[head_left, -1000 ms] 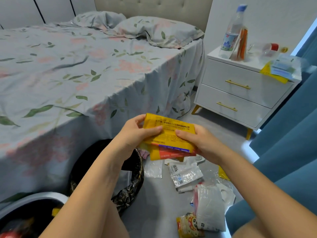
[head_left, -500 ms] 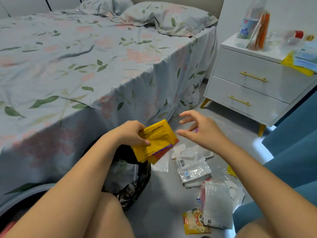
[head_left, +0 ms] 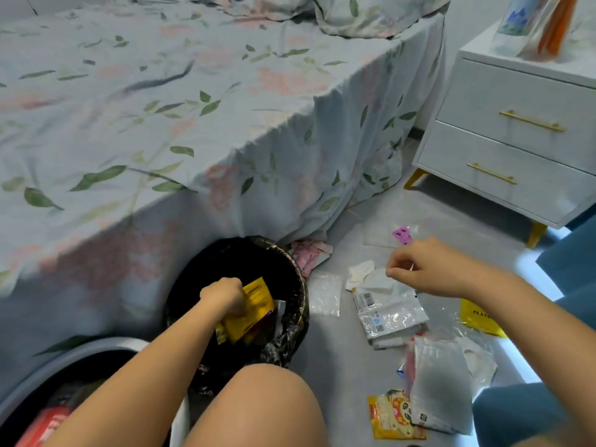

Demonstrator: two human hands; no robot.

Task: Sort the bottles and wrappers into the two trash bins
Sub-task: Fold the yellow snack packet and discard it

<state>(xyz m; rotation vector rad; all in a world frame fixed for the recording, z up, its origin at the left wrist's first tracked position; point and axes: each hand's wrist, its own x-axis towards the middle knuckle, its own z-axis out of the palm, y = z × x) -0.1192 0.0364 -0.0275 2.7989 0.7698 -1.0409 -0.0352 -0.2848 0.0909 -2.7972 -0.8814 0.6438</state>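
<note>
- The wide bed with the pale floral sheet [head_left: 161,108] is filling the upper left of the view, its draped corner hanging down to the grey floor [head_left: 338,356] just behind the bin.
- The white two-drawer nightstand with gold handles [head_left: 516,140] is standing at the upper right; the bases of a clear bottle [head_left: 516,17] and an orange packet are showing on its top edge.
- The round bin lined with a black plastic bag [head_left: 296,285] is sitting on the floor against the bed's side; a second, grey-rimmed bin [head_left: 96,345] is showing at the lower left corner, with something red inside.
- The loose heap of clear and white plastic wrappers [head_left: 390,312] is lying on the floor to the right of the black bin, spreading towards the lower right.
- The left hand [head_left: 224,296] is reaching down into the black bin's mouth, fingers curled round the flat yellow rectangular wrapper [head_left: 253,306]. The wrapper is sitting inside the rim, its long axis tilting from upper right to lower left.
- The right hand [head_left: 425,269] is hovering above the far end of the heap, fingers loosely curled and apparently holding nothing. It is the nearer hand to those wrappers, which lie directly below and towards the person.
- The small purple tag [head_left: 402,235] is lying just beyond the right hand.
</note>
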